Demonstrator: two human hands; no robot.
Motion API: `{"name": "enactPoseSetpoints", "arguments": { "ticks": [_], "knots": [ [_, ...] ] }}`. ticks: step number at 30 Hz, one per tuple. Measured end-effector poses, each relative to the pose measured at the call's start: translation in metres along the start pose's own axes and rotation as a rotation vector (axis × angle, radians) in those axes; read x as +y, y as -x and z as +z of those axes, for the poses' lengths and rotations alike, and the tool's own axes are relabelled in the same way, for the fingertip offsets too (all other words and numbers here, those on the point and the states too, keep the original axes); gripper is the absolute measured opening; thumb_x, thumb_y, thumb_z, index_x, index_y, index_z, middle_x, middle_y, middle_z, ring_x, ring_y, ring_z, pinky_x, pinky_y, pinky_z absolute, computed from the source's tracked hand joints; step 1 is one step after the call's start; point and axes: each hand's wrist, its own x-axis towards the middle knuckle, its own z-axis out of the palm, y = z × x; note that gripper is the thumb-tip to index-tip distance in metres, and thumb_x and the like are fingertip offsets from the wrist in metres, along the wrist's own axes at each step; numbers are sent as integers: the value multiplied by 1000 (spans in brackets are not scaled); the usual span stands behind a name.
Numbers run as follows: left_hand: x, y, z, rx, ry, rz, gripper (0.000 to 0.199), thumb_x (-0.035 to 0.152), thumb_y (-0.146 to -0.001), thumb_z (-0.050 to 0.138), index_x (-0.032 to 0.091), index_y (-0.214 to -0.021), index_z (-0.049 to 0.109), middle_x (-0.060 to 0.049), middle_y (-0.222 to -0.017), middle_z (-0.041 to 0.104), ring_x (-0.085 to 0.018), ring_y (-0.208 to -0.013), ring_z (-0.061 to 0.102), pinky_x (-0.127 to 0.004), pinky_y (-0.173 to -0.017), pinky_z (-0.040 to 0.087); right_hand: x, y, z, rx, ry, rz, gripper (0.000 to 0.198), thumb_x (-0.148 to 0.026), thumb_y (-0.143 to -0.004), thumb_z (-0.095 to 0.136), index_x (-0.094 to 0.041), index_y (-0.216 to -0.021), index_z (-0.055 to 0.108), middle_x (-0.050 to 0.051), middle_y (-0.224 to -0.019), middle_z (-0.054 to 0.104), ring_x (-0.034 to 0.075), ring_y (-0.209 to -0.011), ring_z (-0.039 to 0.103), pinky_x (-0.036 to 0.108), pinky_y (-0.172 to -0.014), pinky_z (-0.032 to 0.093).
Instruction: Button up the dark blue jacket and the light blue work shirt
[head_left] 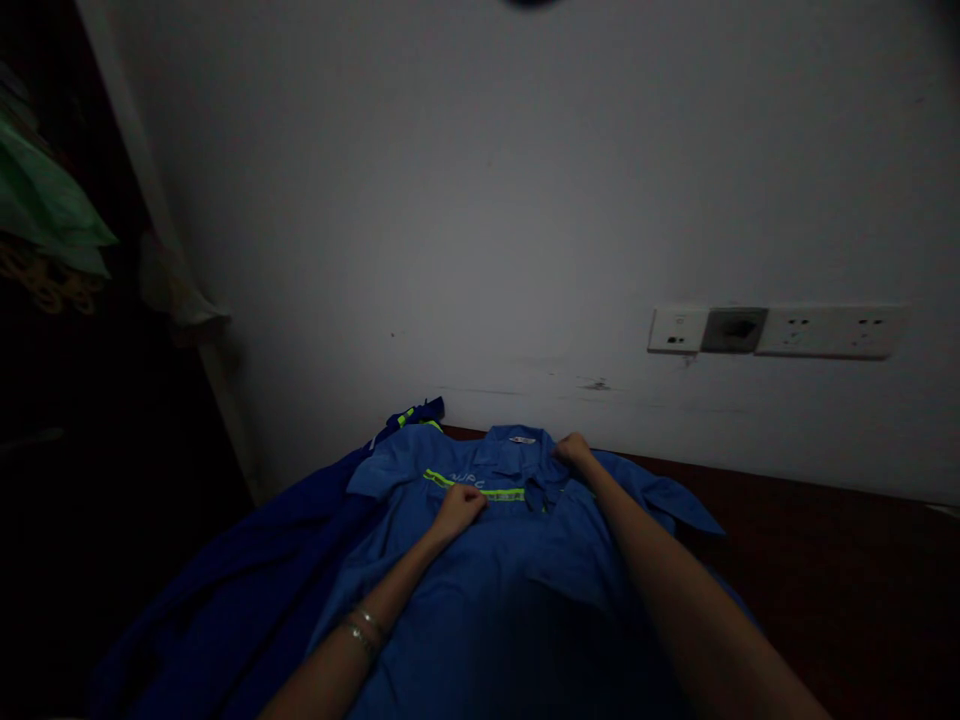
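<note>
Shirt [480,570] on table [832,570], collar [496,452] toward the wall [450,200] behind. Second garment [255,560] left of the shirt, partly beneath its edge. Left hand [459,508] over the chest; right hand [574,448] beside the collar. Sockets [825,335] on the wall, at right.

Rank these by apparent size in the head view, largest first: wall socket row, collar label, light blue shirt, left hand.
1. Light blue shirt
2. Wall socket row
3. Left hand
4. Collar label
</note>
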Motion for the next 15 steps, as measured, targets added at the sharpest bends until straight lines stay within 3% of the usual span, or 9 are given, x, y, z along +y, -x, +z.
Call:
{"name": "enactPoseSetpoints", "arguments": {
  "ticks": [4,7,9,12,15],
  "knots": [
    [5,7,-3,-13,-40,22,20,14,-70,45,9,-61,62,2,-50,49,-11,-51,43,-20,-51,31,-10,9,-33,-9,99,-179,32,-15,-82,52,-9,-113,53,13,-109,57,21,-102,53,29,-85,42],
    [29,9,-23,-65,-73,56,18,14,-69,48,10,-67,65,1,-56,55,-11,-55,47,-20,-54,35,-22,13,-75,19,158,-376,46,-1,-76,47,-12,-120,51,14,-118,54,21,-111,46,27,-92,35],
    [59,8,-46,-60,-138,163,22,14,-70,49,10,-80,67,-2,-72,63,-13,-67,53,-21,-62,39,-31,18,-108,48,208,-514,51,3,-73,45,-16,-120,52,10,-118,55,20,-113,44,27,-92,33],
    [122,3,-85,35,-308,397,28,19,-73,50,11,-95,65,-6,-89,65,-15,-76,55,-24,-71,42,-46,33,-160,229,478,-838,50,2,-72,44,-17,-117,54,10,-108,59,21,-102,48,28,-80,39],
    [186,-2,-114,129,-397,597,38,26,-73,56,13,-108,60,-9,-104,61,-16,-83,55,-27,-76,43,-59,55,-209,413,572,-953,45,-1,-75,42,-20,-114,55,8,-102,61,21,-95,49,27,-71,40]
  ]
}}
